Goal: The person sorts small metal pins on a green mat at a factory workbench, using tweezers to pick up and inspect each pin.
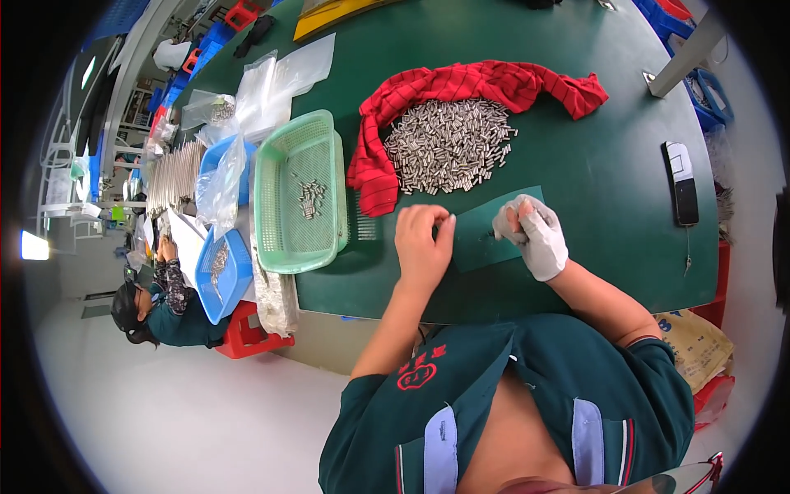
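My bare left hand [423, 245] is over the green table, its fingers curled and thumb drawn in; whatever it may hold is hidden. My right hand [539, 240], in a white glove with some fingertips bare, is closed above a teal mat [502, 216]. A small dark tip pokes out of its left side, too small to name. Beyond both hands lies a heap of short silvery metal pins [451, 144]. A red checked cloth [377, 177] curves round the heap's left and far sides. Between my left hand and the green basket, several pins [367, 226] lie in a row.
A light green basket [276, 257] with a few pins stands at left. Past it are blue trays [224, 303], plastic bags [271, 86] and a seated person [177, 309]. At right lie a phone [680, 183] and a metal post [687, 66]. A yellow object [341, 16] is at the far edge.
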A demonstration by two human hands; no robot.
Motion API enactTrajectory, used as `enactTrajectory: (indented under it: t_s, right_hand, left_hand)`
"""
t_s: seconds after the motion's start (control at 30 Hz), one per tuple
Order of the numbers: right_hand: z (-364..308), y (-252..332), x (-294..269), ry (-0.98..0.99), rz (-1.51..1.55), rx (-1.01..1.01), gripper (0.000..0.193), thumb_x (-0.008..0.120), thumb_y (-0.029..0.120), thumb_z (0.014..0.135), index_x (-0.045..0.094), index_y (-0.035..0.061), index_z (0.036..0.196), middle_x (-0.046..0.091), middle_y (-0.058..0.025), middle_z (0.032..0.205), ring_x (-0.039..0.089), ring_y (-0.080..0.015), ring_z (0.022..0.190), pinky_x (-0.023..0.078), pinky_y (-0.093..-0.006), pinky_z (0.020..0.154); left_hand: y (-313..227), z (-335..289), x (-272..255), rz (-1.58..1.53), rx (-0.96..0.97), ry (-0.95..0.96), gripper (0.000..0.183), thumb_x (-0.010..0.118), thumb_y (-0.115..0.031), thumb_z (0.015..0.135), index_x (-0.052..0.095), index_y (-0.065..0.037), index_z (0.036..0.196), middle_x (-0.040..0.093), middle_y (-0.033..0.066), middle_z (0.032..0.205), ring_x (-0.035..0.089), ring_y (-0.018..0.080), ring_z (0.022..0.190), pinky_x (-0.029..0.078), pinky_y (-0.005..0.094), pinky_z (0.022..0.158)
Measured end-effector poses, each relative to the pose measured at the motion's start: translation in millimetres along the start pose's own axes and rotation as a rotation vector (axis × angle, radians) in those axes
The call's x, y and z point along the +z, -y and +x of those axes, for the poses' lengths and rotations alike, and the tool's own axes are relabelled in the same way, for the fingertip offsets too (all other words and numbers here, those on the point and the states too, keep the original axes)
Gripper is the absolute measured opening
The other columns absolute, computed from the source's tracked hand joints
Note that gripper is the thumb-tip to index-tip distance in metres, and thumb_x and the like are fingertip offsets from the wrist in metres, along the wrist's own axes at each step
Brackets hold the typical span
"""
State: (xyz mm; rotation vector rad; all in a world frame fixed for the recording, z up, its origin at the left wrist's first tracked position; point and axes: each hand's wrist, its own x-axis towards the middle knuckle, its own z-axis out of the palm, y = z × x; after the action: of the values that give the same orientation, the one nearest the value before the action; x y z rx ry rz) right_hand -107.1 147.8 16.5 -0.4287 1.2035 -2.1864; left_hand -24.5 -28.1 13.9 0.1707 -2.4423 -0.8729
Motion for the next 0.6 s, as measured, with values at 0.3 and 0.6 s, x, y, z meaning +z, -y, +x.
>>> enactTrajectory:
  t_s: [0.3,0.6]
  right_hand:
    - [0.9,-1.9,-4.0,-0.001,0.039,0.083,0.039,0.047,0.040,0.097,0.048,0.0068,0.077,0.043,0.0006,0.066,0.036,-0.0087,0.060,0.032,-0.0233,0.058]
    - [-0.7,-2.8,-6.9,0.005,0.030,0.132,0.034,0.047,0.037,0.096,0.049,0.0071,0.078,0.048,-0.0002,0.068,0.037,-0.0069,0.060,0.031,-0.0221,0.057]
  left_hand:
    - [23.8,30.2,14.8,0.226,-0.065,0.011,0.019,0.069,-0.008,0.073,0.058,-0.006,0.088,0.057,0.0067,0.083,0.053,0.0274,0.081,0.042,0.0389,0.075]
    - [25.3,36.3,25.4,0.351,0.033,0.040,0.023,0.070,-0.010,0.072,0.060,-0.007,0.092,0.057,0.0077,0.088,0.052,0.0275,0.086,0.042,0.0388,0.077]
